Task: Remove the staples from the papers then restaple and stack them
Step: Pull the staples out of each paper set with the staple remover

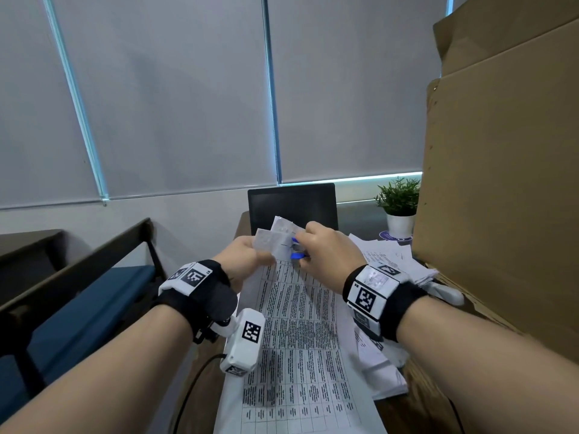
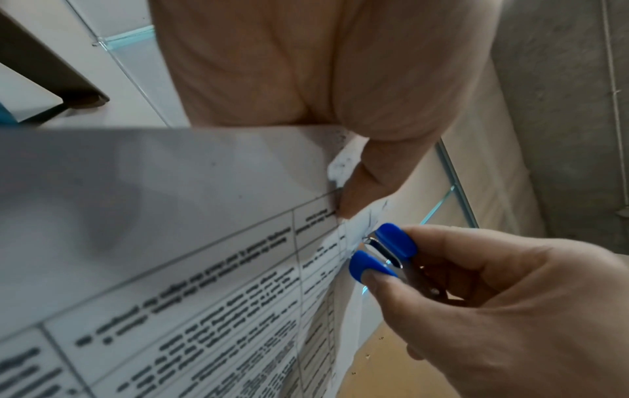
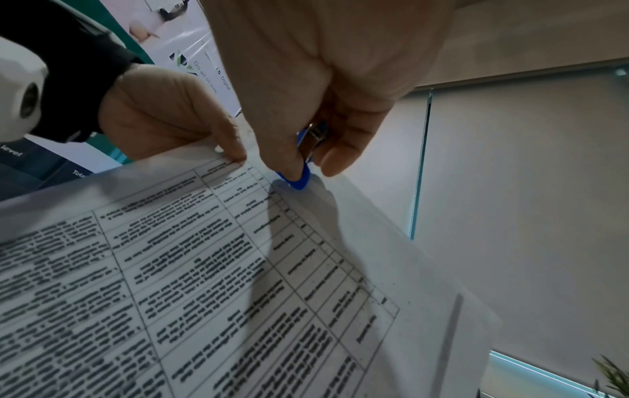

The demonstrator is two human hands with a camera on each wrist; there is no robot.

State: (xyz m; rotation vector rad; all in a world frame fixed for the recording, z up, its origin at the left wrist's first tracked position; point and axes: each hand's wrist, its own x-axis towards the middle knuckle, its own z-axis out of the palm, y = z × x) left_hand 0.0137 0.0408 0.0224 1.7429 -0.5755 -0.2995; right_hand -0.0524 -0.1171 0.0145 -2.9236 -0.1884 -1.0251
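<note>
A set of printed table papers [image 1: 297, 324] hangs lifted in front of me, its top corner folded back. My left hand [image 1: 247, 258] pinches that top edge, thumb on the front [image 2: 360, 188], seen too in the right wrist view [image 3: 177, 126]. My right hand [image 1: 326, 249] grips a blue staple remover [image 1: 297, 249] and holds its jaws at the corner of the papers [image 2: 204, 296]. The remover [image 2: 381, 250] shows two blue grips with metal claws between; only one blue grip [image 3: 296, 180] shows past the thumb in the right wrist view. The staple itself is too small to make out.
More loose papers [image 1: 391, 261] lie piled at the right beside a tall cardboard box [image 1: 501, 183]. A dark laptop screen [image 1: 291, 205] stands behind the hands. A small potted plant [image 1: 399, 205] sits at the back right. A blue bench [image 1: 78, 308] runs along the left.
</note>
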